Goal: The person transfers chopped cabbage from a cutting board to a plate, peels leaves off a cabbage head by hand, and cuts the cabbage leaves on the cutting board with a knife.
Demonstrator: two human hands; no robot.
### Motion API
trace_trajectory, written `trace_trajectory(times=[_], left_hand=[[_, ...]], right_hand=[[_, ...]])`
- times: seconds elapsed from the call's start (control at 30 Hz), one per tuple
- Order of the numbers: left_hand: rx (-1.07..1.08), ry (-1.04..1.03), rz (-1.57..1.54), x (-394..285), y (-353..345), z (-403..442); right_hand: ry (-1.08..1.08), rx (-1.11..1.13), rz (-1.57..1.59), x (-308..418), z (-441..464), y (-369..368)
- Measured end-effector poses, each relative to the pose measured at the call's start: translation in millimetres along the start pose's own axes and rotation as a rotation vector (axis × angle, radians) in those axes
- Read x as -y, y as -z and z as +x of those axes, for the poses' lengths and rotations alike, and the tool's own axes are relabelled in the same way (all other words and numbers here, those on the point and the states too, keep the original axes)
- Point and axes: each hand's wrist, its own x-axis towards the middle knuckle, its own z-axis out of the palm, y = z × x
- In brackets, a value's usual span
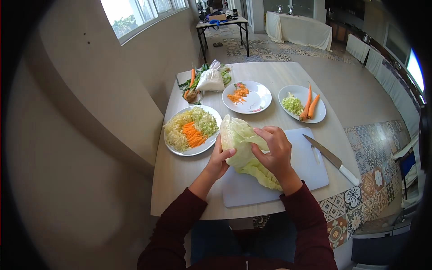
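Observation:
A pale green cabbage is held above the near left part of a white cutting board. My left hand is wrapped round its left side, thumb on the front. My right hand grips a leaf on the right side of the cabbage between thumb and fingers. Below the hands, a loose cabbage leaf hangs or lies over the board; whether it is still attached cannot be made out. A knife with a white handle lies across the board's right edge, its handle on the table.
Left of the board is a plate of shredded vegetables. Behind stand a plate with carrot bits and a plate with two carrots and chopped greens. A white bag and vegetables lie at the table's far left corner, near the wall.

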Motion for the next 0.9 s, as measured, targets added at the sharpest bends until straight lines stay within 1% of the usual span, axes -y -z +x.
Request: trace_trajectory(times=[0.17,0.27,0.37,0.47,0.53,0.67,0.77,0.9], left_hand=[[-0.037,-0.029,0.128,2.9,-1.4,0.5],[-0.073,-0.058,0.231,4.1,-2.0,-0.7],[-0.076,-0.073,0.284,7.8,-1.0,0.1],[-0.043,-0.104,0.373,5.6,-3.5,-1.2],[-0.020,-0.132,0.486,4.5,-5.8,-2.1],[0.025,-0.098,0.374,4.2,-4.5,-2.1],[0.096,-0.057,0.312,-2.8,3.5,0.2],[0.207,0.038,0.280,-13.4,7.1,-0.2]], right_hand=[[-0.013,0.039,-0.157,12.8,2.8,3.4],[-0.043,0.123,-0.119,6.7,-0.9,-4.4],[-0.092,0.112,0.017,5.4,-1.6,-2.8],[-0.118,0.037,0.065,-1.0,-1.7,0.4],[-0.235,0.020,0.156,-2.4,1.5,4.5],[-0.438,-0.003,0.423,-1.7,5.8,6.3],[-0.395,0.054,0.405,-6.6,6.7,7.8],[-0.421,0.026,0.391,-14.5,5.5,12.2]])
